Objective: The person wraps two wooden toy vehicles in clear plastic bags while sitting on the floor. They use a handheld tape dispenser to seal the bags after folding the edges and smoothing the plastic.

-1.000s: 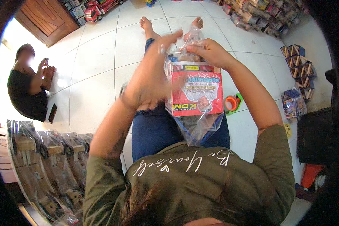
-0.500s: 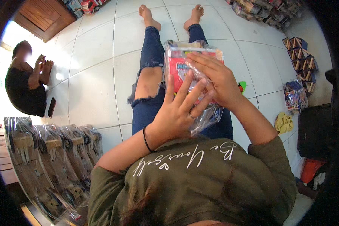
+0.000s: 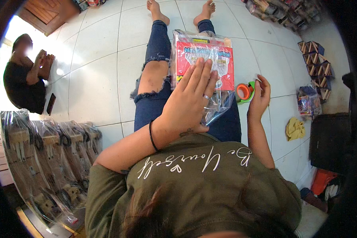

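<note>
A flat red pack in clear plastic wrap lies across my thighs, its loose clear end folded toward me. My left hand rests flat on it, fingers stretched out and pressing the wrap down. To the right of the pack, a green tape dispenser with an orange-cored roll lies on the floor by my thigh. At the dispenser's right edge is my right hand, fingers apart and curved; whether it touches the dispenser I cannot tell.
At the left stand plastic-wrapped wooden items. A person in dark clothes sits beyond them, near a phone. Along the right are a yellow cloth, a wrapped bundle, stacked triangular racks and a black box.
My right hand has left the pack and moved right to the tape dispenser, which now shows fully. My left hand has flattened onto the pack.
</note>
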### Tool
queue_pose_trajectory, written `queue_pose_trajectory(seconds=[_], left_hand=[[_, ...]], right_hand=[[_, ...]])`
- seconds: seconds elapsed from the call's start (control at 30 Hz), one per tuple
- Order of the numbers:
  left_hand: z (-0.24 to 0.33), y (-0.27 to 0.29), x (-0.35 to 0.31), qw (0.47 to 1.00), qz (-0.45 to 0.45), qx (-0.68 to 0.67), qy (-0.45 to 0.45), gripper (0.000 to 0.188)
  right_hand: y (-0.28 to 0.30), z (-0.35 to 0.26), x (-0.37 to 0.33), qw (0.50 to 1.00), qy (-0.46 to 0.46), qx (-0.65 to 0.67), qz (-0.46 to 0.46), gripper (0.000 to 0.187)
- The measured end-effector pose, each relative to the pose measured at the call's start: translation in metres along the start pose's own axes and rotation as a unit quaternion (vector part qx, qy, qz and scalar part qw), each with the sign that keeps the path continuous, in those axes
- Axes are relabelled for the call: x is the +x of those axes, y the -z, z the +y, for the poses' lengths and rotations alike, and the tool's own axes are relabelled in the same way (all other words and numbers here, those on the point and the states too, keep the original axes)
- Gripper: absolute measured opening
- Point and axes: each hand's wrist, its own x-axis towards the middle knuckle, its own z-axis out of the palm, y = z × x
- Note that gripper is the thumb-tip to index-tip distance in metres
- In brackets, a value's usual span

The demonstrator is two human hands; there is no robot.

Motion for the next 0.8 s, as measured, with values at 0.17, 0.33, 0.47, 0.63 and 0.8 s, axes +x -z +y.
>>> queue_pose_trajectory(seconds=[0.17, 0.33, 0.47, 0.63, 0.8], left_hand=[[0.007, -0.004, -0.003, 1.000, 0.000, -0.020, 0.008, 0.117], [0.001, -0.004, -0.002, 0.999, 0.012, -0.039, 0.001, 0.114], [-0.006, -0.003, 0.002, 0.999, 0.020, -0.042, -0.005, 0.111], [-0.011, -0.002, 0.006, 0.998, 0.044, -0.035, -0.010, 0.108], [-0.006, -0.003, 0.002, 0.999, 0.012, -0.036, 0.005, 0.109]], right_hand=[[-0.002, 0.201, 0.017, 0.842, -0.445, -0.303, -0.033, 0.077], [-0.001, 0.231, 0.057, 0.889, -0.445, 0.100, 0.033, 0.049], [-0.002, 0.090, 0.116, 0.837, -0.340, 0.426, 0.048, 0.048], [-0.033, -0.157, 0.119, 0.952, 0.277, 0.096, -0.085, 0.049], [-0.086, -0.292, 0.077, 0.696, 0.531, -0.102, -0.472, 0.037]])
